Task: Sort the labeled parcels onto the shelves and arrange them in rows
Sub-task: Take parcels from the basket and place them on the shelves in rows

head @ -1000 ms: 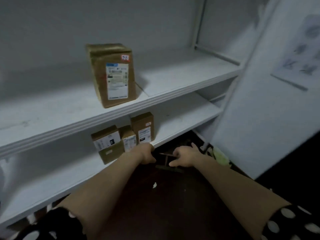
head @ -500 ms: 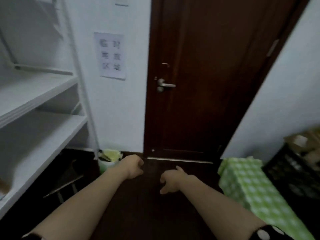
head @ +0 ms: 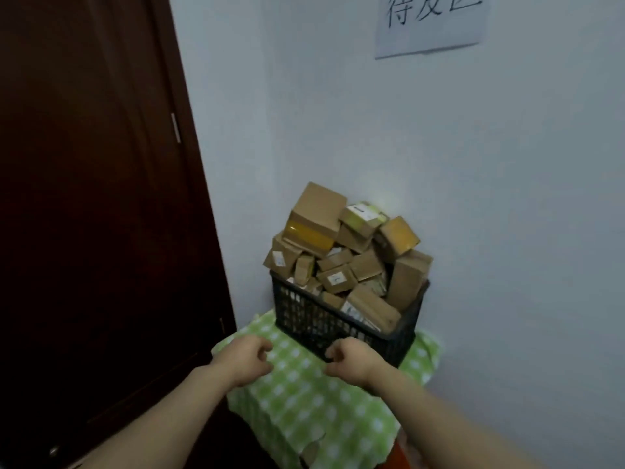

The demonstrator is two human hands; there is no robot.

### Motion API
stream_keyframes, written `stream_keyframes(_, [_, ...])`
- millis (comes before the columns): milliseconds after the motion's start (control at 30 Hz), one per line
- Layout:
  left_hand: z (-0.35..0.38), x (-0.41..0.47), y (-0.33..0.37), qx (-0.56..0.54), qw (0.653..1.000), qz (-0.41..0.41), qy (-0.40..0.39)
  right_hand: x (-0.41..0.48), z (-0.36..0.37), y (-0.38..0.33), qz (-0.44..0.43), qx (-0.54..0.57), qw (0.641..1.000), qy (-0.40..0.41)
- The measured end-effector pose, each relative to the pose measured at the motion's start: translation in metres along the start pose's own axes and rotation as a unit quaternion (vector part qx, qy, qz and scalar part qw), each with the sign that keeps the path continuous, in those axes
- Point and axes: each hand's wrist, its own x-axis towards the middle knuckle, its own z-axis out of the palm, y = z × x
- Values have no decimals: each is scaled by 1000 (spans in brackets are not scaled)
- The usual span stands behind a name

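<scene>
A black mesh crate point(head: 338, 324) stands on a stand covered by a green checked cloth point(head: 324, 401), against the white wall. Several brown cardboard parcels point(head: 341, 252) are heaped in it, some with white labels, piled above the rim. My left hand point(head: 247, 362) hovers over the cloth's left part, fingers loosely curled, holding nothing. My right hand point(head: 351, 362) hangs just in front of the crate's near corner, fingers also loosely curled and holding nothing. Neither hand touches a parcel. The shelves are out of view.
A dark brown door point(head: 91, 198) fills the left side. A paper sign point(head: 433, 22) with written characters hangs on the white wall above the crate. Something red point(head: 399, 455) shows under the cloth's lower right edge.
The view has swung right, from the shelves past the door to the crate of parcels. Both hands stay held out in front, holding nothing.
</scene>
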Motion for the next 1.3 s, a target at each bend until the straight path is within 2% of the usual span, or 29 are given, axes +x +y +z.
stream_keyframes(167, [-13,76,56,30,999,13,12,27,-39,65,35,113,989,92])
stream_keyframes(267, [-25,125,73,9,998,-4,60,51,-57,86,52,163,975,141])
stream_keyframes(433, [-56,211,85,-107,982,-33,150,111,-97,99,65,179,961,199])
stream_keyframes(533, [-82,265,83,-218,953,-61,202,152,-123,92,73,226,941,240])
stream_keyframes(733, [-126,343,76,-327,910,-128,219,229,-166,68,77,323,894,300])
stream_keyframes(900, [-131,384,62,-362,905,-115,189,274,-169,58,118,429,857,261])
stream_keyframes(1000, [-132,394,58,-406,891,-87,184,295,-172,51,129,498,835,192])
stream_keyframes(1067, [-132,397,56,-437,878,-79,177,310,-169,46,120,558,810,138])
stream_keyframes(1167, [-130,399,52,-446,878,-71,161,330,-162,38,109,607,777,128])
stream_keyframes(1300, [-135,397,49,-448,872,-68,184,340,-160,30,105,570,796,175])
